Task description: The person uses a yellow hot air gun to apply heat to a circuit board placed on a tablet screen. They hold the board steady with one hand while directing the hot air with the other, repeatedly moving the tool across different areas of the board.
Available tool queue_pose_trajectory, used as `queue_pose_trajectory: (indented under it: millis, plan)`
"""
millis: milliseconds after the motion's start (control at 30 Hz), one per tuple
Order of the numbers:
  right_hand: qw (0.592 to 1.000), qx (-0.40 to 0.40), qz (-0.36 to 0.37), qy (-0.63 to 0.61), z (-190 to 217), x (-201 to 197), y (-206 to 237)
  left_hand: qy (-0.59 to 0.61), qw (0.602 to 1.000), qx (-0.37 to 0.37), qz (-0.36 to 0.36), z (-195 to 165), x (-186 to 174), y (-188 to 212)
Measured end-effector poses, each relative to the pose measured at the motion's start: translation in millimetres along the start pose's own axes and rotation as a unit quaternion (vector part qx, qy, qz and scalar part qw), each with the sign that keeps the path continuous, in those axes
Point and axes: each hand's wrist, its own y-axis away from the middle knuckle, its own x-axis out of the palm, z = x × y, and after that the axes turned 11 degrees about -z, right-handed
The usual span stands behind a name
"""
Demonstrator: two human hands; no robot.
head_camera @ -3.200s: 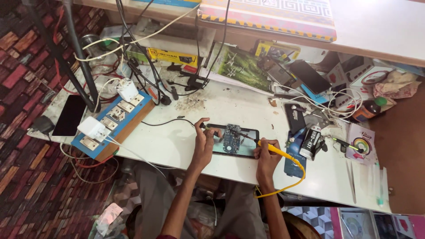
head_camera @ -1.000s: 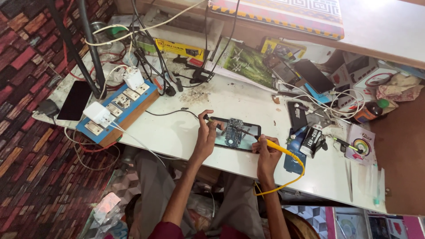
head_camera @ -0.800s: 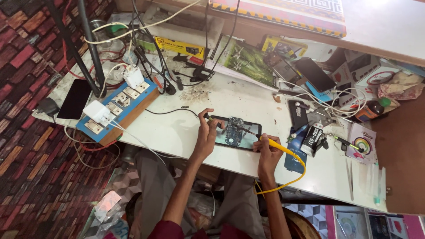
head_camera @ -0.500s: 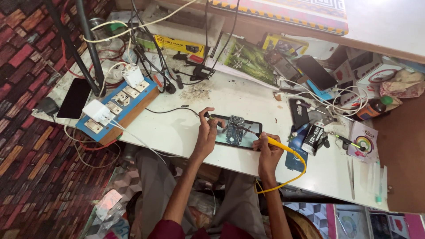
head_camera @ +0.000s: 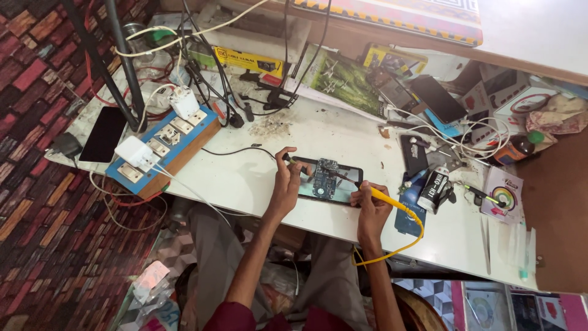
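An opened phone with its circuit board showing lies on the white workbench. My left hand grips the phone's left end and pinches a thin black wire at its top corner. My right hand holds a yellow-handled soldering iron whose tip points into the board. Its yellow cable loops down off the bench's front edge.
A blue switchboard with white plugs sits at left, and a dark phone lies beyond it. A black pole and tangled cables stand at the back. Small bottles, a black device, boxes and a colour-wheel card crowd the right.
Both hands have kept their grip at the phone. The view has shifted slightly, so the bench sits a little lower in the frame.
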Motion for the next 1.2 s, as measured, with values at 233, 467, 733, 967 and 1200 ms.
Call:
queue_pose_trajectory:
  millis: [233,467,733,967,1200]
  plan:
    - [1.0,0.003,0.005,-0.022,-5.8,-2.1,-1.8,-0.011,1.0,-0.02,-0.004,1.8,-1.7,1.2]
    - [1.0,0.0,0.008,-0.017,-9.0,-4.3,-4.6,-0.004,0.999,-0.035,-0.009,5.4,0.7,0.7]
    - [1.0,-0.018,-0.004,-0.005,-5.2,-2.5,-1.3,-0.001,0.999,-0.039,-0.003,5.2,0.8,1.8]
    - [0.998,-0.037,-0.041,-0.036,-6.4,-2.9,-1.8,0.015,0.999,-0.03,0.003,2.4,-0.1,2.8]
    - [0.997,-0.047,-0.027,-0.056,-18.6,-9.3,-5.7,0.007,1.0,-0.02,0.003,7.6,0.5,2.5]
